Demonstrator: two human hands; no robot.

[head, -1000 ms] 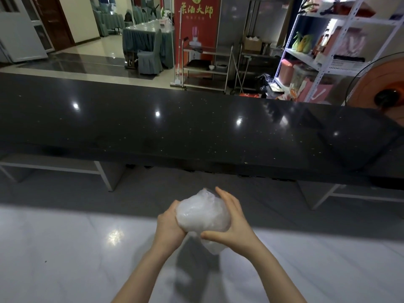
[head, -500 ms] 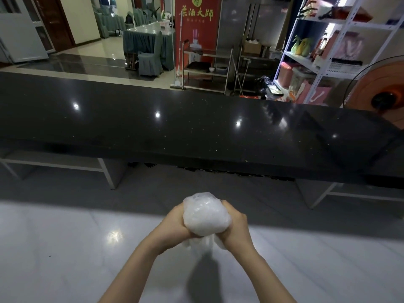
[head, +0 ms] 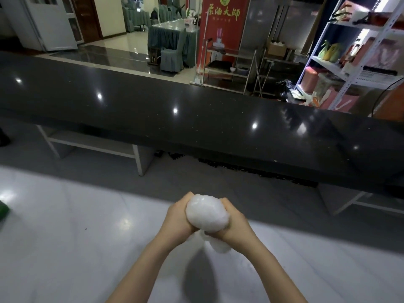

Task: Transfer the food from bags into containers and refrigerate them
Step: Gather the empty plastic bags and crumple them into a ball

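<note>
A crumpled clear plastic bag (head: pixel 206 213), balled up and whitish, is squeezed between both my hands above the white marble worktop (head: pixel 76 248). My left hand (head: pixel 178 217) wraps its left side and my right hand (head: pixel 235 224) its right side. A loose tail of the bag hangs below my right hand. I cannot tell whether any food is inside the bag. No container or refrigerator door shows near my hands.
A long black glossy counter (head: pixel 196 119) runs across behind the worktop, with a gap and white shelf frames below it. A white metal shelving rack (head: pixel 354 62) with goods stands at the back right. Something green (head: pixel 4 212) pokes in at the left edge.
My hands have closed tighter around the bag, pressing it into a smaller ball. The view has shifted slightly to the left.
</note>
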